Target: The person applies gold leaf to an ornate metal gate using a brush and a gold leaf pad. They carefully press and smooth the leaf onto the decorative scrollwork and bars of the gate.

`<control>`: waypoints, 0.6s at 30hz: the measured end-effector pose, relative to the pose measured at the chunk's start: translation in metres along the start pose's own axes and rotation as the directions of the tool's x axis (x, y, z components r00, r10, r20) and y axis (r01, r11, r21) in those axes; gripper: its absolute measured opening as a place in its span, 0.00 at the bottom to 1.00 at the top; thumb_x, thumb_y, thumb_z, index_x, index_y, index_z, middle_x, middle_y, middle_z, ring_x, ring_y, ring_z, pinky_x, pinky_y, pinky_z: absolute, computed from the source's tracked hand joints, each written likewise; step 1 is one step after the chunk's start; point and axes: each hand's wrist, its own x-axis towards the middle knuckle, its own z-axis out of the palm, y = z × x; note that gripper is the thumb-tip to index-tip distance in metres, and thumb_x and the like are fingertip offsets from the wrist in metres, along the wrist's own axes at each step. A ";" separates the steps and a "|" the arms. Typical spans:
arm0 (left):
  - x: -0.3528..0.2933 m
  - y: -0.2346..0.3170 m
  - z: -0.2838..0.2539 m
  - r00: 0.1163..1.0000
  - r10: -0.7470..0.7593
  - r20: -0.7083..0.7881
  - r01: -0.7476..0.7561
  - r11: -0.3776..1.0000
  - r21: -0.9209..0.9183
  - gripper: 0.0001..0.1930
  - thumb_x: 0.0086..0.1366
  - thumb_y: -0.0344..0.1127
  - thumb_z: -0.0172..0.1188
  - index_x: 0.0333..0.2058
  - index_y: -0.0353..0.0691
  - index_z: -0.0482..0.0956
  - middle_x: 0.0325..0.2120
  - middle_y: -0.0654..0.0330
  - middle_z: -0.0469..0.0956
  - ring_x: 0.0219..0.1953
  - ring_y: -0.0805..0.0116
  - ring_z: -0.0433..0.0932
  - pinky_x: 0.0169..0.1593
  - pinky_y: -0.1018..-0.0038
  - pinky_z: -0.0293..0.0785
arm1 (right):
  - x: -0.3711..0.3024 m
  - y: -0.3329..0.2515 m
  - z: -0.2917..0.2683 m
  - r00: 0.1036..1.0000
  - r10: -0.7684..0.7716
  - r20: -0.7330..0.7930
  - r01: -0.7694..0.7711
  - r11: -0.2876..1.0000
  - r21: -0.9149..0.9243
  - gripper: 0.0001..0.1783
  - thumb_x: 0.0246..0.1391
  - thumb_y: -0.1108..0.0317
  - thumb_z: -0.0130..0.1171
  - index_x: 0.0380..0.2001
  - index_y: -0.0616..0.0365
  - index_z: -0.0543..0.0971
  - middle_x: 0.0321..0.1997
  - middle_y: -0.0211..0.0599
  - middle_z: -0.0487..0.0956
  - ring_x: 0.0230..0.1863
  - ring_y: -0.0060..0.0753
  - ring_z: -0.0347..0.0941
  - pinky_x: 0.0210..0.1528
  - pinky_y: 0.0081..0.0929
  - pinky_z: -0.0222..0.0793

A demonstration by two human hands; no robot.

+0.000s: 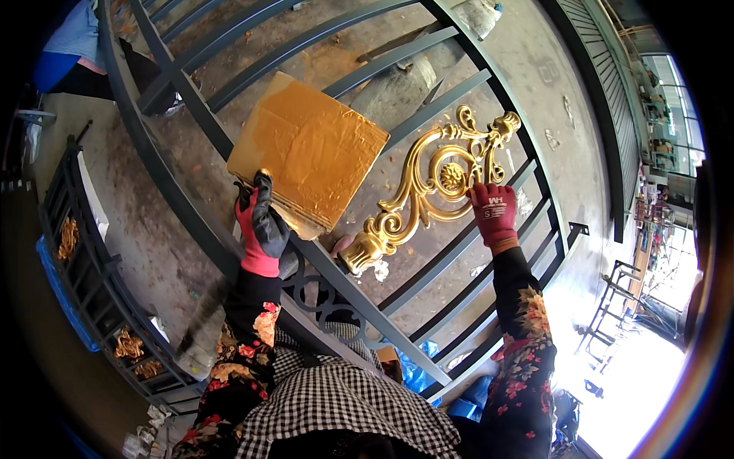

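My left hand [264,222], in a red glove with black coating, is closed on the near left edge of a flat piece of cardboard [310,149]. Wet-looking golden-brown paint covers much of its upper face. A gold scroll ornament [417,191] with a round flower centre spans two rails of a dark grey metal railing [428,287]. My right hand [495,214], in a maroon glove, is closed with its fingertips against the ornament's right-hand curl. Whether a small thing sits between those fingers is hidden.
Another dark railing [84,268] with gold ornaments stands at the left, next to blue sheeting [65,294]. A person in blue [73,53] is at the far left. Below the bars lies a stained concrete floor [547,99]. Blue plastic [417,371] shows near my waist.
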 end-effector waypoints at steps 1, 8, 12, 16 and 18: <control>-0.001 0.000 0.000 1.000 0.012 0.003 -0.012 1.000 0.021 0.24 0.56 0.24 0.52 0.55 0.30 0.71 0.50 0.42 0.73 0.52 0.41 0.72 0.57 0.58 0.67 | 0.001 0.003 -0.002 1.000 0.000 -0.018 0.001 1.000 0.015 0.07 0.52 0.60 0.58 0.33 0.48 0.76 0.28 0.34 0.76 0.33 0.41 0.73 0.42 0.41 0.66; -0.003 -0.002 0.002 1.000 0.030 -0.010 -0.030 1.000 -0.007 0.18 0.72 0.36 0.48 0.54 0.30 0.69 0.50 0.52 0.72 0.51 0.64 0.73 0.54 0.68 0.69 | 0.010 0.017 -0.012 0.978 -0.187 -0.088 0.198 0.971 0.134 0.12 0.45 0.67 0.62 0.36 0.47 0.76 0.30 0.34 0.75 0.36 0.42 0.73 0.46 0.41 0.66; 0.000 0.003 0.007 0.977 -0.212 0.007 0.208 0.952 -0.223 0.18 0.72 0.36 0.47 0.54 0.30 0.69 0.51 0.51 0.72 0.52 0.63 0.72 0.56 0.68 0.68 | 0.024 0.032 -0.007 0.968 -0.249 -0.041 0.250 0.968 0.023 0.12 0.46 0.67 0.59 0.37 0.48 0.76 0.33 0.35 0.75 0.39 0.43 0.73 0.49 0.41 0.65; -0.007 -0.009 0.004 0.998 -0.043 -0.046 0.041 0.999 -0.033 0.17 0.69 0.32 0.50 0.53 0.30 0.71 0.50 0.51 0.73 0.52 0.63 0.73 0.56 0.69 0.69 | 0.029 0.032 -0.019 0.962 -0.215 -0.168 0.225 0.974 0.042 0.14 0.44 0.68 0.60 0.38 0.48 0.76 0.34 0.34 0.75 0.39 0.42 0.72 0.50 0.41 0.65; -0.001 0.002 0.006 0.993 -0.106 -0.050 0.096 0.981 -0.169 0.17 0.69 0.32 0.50 0.53 0.30 0.71 0.50 0.51 0.72 0.52 0.63 0.73 0.56 0.69 0.69 | 0.022 0.030 -0.008 0.954 -0.278 -0.115 0.287 0.956 0.068 0.14 0.43 0.69 0.60 0.38 0.48 0.76 0.34 0.34 0.75 0.38 0.43 0.72 0.50 0.41 0.65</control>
